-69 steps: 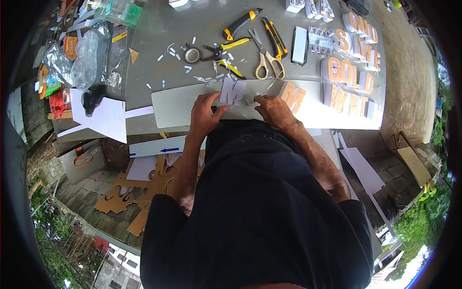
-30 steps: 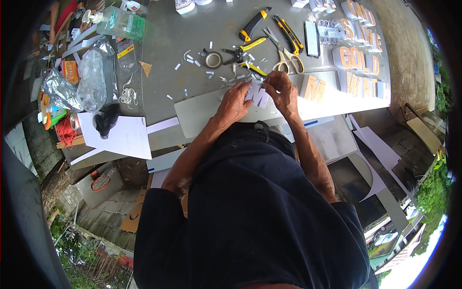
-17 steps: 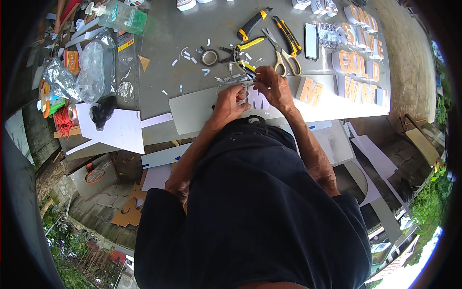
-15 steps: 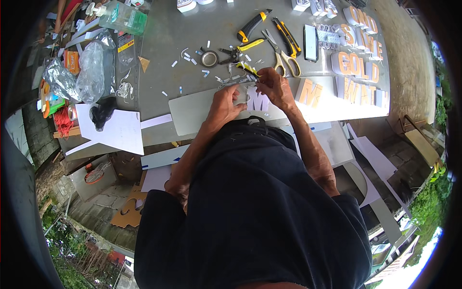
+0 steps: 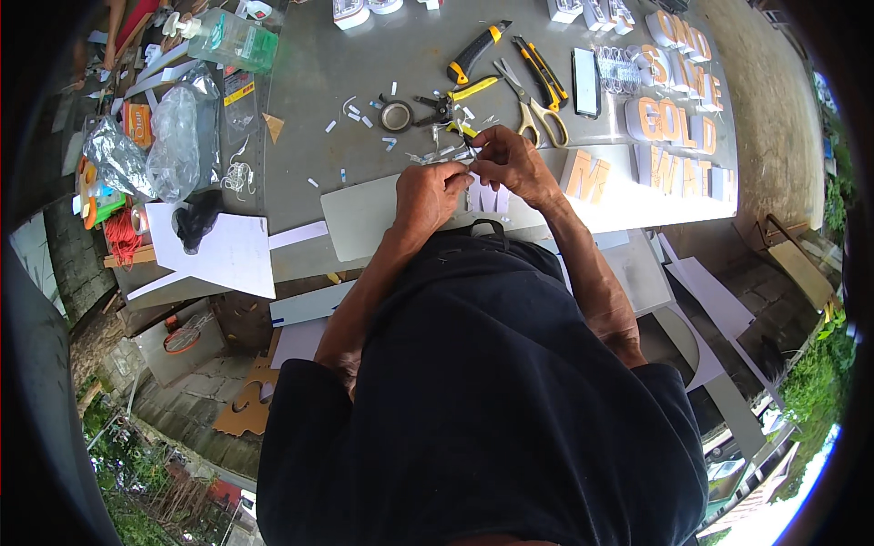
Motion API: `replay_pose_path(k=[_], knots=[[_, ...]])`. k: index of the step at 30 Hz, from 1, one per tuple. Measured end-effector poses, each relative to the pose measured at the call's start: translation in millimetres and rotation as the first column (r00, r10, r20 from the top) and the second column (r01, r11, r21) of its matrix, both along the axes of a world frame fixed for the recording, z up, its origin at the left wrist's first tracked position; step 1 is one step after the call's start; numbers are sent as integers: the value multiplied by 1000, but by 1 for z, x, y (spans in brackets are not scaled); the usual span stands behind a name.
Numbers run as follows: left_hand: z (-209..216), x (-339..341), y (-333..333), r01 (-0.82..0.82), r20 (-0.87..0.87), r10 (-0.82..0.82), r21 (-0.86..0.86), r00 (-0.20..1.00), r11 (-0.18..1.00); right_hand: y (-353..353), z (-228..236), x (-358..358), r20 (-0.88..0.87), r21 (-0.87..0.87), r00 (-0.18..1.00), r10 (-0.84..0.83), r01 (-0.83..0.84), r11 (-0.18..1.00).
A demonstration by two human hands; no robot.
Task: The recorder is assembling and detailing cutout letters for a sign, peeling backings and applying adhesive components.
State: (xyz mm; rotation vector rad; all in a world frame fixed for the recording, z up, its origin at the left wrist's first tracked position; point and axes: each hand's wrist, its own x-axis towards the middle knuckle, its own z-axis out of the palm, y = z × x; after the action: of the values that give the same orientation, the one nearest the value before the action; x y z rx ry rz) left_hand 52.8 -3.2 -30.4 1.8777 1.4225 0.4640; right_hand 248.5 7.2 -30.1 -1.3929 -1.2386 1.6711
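My left hand (image 5: pixel 430 194) and my right hand (image 5: pixel 515 170) meet over a pale metal sheet (image 5: pixel 360 214), fingertips pinched close together. What they hold between them is too small to make out. Just beneath the fingers lies a white block letter (image 5: pixel 490 200), partly covered by the hands. Beyond my right fingertips are yellow-handled pliers (image 5: pixel 469 89), and scissors (image 5: pixel 543 120) with beige handles rest close by. A roll of dark tape (image 5: pixel 396 115) sits past my left hand among small white scraps.
Utility knives (image 5: pixel 477 53) and a phone (image 5: pixel 586 82) lie farther off. Block letters with orange faces (image 5: pixel 584 176) stand along the right. Crumpled plastic (image 5: pixel 173 136), a pump bottle (image 5: pixel 232 41) of green liquid and a cut white sheet (image 5: pixel 223 250) crowd the left.
My hands have come together, the left moving slightly right and the right slightly left. My left fingers, spread earlier, are now closed in a pinch.
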Motion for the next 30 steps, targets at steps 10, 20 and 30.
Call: replay_pose_path(k=[10, 20, 30], knots=[[-6, -15, 0, 19, 524, 356, -581, 774, 814, -19, -7, -12, -174, -30, 981, -91, 87, 996], [-3, -16, -4, 14, 549, 390, -591, 739, 806, -19, -9, -20, -105, -40, 990, -91, 87, 995], [-9, -18, -7, 53, 595, 405, -604, 694, 795, -20, -17, -20, -205, -21, 974, -96, 94, 995]])
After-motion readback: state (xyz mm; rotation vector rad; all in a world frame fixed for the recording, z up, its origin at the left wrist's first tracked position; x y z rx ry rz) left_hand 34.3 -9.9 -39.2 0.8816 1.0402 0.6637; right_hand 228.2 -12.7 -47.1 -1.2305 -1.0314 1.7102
